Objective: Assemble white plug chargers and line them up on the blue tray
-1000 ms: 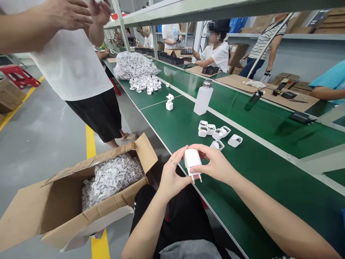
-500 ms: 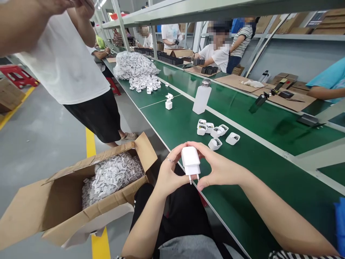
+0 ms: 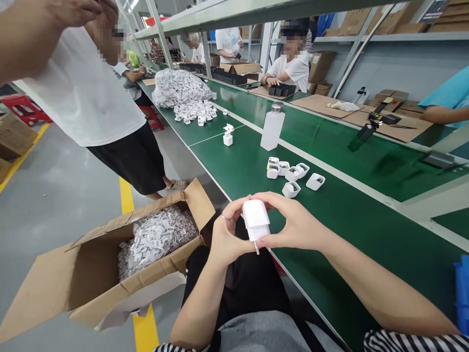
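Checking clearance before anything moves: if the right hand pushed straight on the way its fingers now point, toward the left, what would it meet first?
The right hand already touches the white charger; straight on lies the left hand, gripping the charger's other side. Beyond that, probably the open cardboard box, though depth is unclear.

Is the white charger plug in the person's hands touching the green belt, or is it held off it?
Apart. The head view shows the white charger plug pinched between the left hand and right hand, raised at the near edge of the green belt.
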Action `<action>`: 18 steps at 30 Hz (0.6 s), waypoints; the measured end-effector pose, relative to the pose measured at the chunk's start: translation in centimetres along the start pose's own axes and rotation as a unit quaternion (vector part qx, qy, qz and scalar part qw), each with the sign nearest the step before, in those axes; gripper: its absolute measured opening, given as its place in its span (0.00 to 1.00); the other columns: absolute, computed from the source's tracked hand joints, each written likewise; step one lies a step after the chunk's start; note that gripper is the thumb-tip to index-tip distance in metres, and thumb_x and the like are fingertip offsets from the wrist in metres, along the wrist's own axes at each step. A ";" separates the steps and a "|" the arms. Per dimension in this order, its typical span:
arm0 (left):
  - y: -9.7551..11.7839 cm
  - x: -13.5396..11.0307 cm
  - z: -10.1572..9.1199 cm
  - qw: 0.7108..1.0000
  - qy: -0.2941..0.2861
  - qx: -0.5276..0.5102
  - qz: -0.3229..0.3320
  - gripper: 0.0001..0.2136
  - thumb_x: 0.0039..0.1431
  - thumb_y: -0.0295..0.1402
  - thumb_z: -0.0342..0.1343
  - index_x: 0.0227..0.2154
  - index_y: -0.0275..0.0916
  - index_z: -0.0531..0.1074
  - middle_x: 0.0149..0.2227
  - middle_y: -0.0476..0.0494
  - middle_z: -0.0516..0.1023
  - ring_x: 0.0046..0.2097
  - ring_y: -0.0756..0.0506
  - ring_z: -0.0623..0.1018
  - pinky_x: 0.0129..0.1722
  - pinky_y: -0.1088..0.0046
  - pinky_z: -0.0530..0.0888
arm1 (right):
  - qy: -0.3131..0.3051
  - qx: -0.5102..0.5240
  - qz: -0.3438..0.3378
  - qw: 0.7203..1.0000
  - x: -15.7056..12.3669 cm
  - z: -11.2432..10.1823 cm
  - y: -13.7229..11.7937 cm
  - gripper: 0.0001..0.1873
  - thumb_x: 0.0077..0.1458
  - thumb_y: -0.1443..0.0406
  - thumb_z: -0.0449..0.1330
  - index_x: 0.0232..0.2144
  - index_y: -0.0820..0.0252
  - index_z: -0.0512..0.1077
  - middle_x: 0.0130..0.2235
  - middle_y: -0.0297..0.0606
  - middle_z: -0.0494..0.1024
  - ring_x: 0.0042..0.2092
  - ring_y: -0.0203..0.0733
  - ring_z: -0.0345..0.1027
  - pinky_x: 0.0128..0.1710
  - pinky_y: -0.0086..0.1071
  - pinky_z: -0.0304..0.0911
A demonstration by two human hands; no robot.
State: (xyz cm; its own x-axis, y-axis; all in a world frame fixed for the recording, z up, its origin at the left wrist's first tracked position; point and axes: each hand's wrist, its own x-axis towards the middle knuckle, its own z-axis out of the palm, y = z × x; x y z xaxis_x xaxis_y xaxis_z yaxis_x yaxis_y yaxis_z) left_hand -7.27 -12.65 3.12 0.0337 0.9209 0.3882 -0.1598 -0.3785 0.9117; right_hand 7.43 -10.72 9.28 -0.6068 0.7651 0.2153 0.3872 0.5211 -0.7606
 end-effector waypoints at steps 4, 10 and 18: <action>-0.2 -0.1 0.1 1.000 0.007 -0.016 -0.017 0.33 0.24 0.30 0.65 0.42 0.37 0.63 0.42 0.38 0.70 0.45 0.38 0.69 0.44 0.62 0.67 | -0.006 0.026 -0.001 1.000 0.2 0.0 0.3 0.30 0.33 0.60 0.63 0.42 0.56 0.61 0.43 0.36 0.66 0.41 0.40 0.63 0.40 0.33 0.60; -0.4 -0.2 0.1 0.999 0.015 -0.004 -0.034 0.32 0.26 0.31 0.64 0.41 0.36 0.64 0.42 0.38 0.71 0.45 0.38 0.69 0.44 0.62 0.68 | -0.013 0.045 0.010 0.999 0.3 0.2 0.6 0.30 0.33 0.60 0.62 0.42 0.56 0.61 0.42 0.36 0.67 0.42 0.41 0.63 0.41 0.35 0.60; -1.0 0.0 0.0 0.999 0.018 -0.015 -0.039 0.31 0.25 0.32 0.65 0.40 0.37 0.65 0.42 0.40 0.71 0.46 0.39 0.68 0.45 0.63 0.67 | -0.015 0.072 0.025 0.997 0.6 0.5 1.2 0.28 0.33 0.62 0.63 0.40 0.57 0.61 0.42 0.36 0.68 0.41 0.40 0.64 0.42 0.35 0.60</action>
State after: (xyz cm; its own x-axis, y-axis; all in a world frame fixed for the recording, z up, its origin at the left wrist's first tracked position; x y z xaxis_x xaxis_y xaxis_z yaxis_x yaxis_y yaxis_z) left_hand -7.07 -12.27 2.21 0.0109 0.9503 0.3113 -0.1880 -0.3038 0.9340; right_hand 7.23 -9.83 8.19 -0.6105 0.7760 0.1584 0.3149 0.4214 -0.8504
